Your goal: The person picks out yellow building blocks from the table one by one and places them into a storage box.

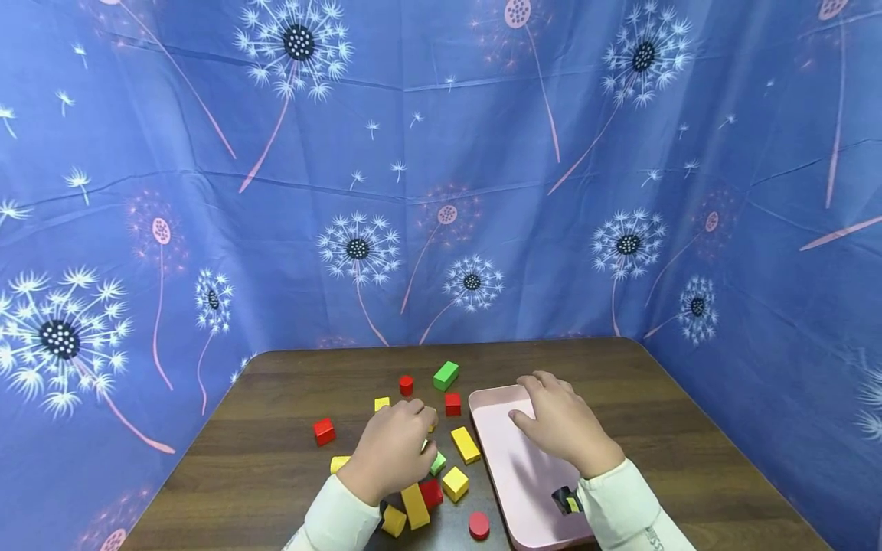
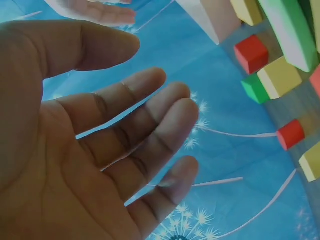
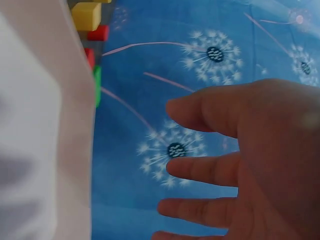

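My left hand [image 1: 395,451] hovers over the scattered toy blocks, its fingers loosely extended. The left wrist view shows its palm holding nothing. Around it lie a light green block [image 1: 437,463], a dark red block [image 1: 431,493], a long yellow block [image 1: 415,506] and a yellow cylinder [image 1: 393,521]. Some blocks are partly hidden under that hand. My right hand [image 1: 563,422] is above the pink tray [image 1: 492,451], fingers spread and holding nothing. In the right wrist view, the tray's pale rim [image 3: 75,150] runs along the left side.
Further back are a green block [image 1: 445,375], a red cylinder [image 1: 406,385] and a red cube [image 1: 452,404]. A yellow cube [image 1: 455,484] and a red disc [image 1: 478,525] lie left of the tray. One red cube [image 1: 324,431] sits apart at left. Blue curtain [image 1: 441,153] surrounds the table.
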### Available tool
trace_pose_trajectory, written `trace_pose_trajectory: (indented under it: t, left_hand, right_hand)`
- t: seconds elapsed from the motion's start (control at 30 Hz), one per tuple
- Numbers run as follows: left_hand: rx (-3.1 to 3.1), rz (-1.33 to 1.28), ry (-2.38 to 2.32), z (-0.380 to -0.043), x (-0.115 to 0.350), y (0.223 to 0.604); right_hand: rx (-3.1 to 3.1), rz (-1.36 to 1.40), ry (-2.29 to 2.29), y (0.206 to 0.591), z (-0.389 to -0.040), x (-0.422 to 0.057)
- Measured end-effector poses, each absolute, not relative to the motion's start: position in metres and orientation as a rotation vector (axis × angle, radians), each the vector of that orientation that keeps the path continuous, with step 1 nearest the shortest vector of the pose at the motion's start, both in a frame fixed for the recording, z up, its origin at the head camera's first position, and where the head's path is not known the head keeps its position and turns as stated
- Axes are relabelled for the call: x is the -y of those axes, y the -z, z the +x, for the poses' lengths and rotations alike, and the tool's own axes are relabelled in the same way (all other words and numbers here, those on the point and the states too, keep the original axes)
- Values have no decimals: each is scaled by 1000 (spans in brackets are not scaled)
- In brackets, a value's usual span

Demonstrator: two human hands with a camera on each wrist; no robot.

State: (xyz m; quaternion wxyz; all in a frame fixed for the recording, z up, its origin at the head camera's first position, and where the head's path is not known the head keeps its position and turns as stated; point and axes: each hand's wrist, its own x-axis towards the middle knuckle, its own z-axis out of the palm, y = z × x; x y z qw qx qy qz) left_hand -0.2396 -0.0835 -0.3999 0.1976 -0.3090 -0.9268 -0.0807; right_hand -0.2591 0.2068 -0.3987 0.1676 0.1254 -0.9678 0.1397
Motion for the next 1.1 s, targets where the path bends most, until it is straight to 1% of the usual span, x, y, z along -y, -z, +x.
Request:
trace_pose_trajectory:
  t: [0.33, 0.67, 0.83, 1.1]
  left_hand:
    - [2643, -821, 352, -235, 80, 416]
    - [2656, -775, 307, -240, 77, 423]
    - [2716, -791, 269, -242, 72, 429]
    - [2764, -824, 268, -237, 63, 441]
  right_hand:
    - [2715, 324, -401, 419, -266, -217]
    - [2729, 276, -400, 433, -275, -226]
    - [2761, 253, -412, 441, -280, -229]
    - [2816, 201, -424, 453, -279, -232]
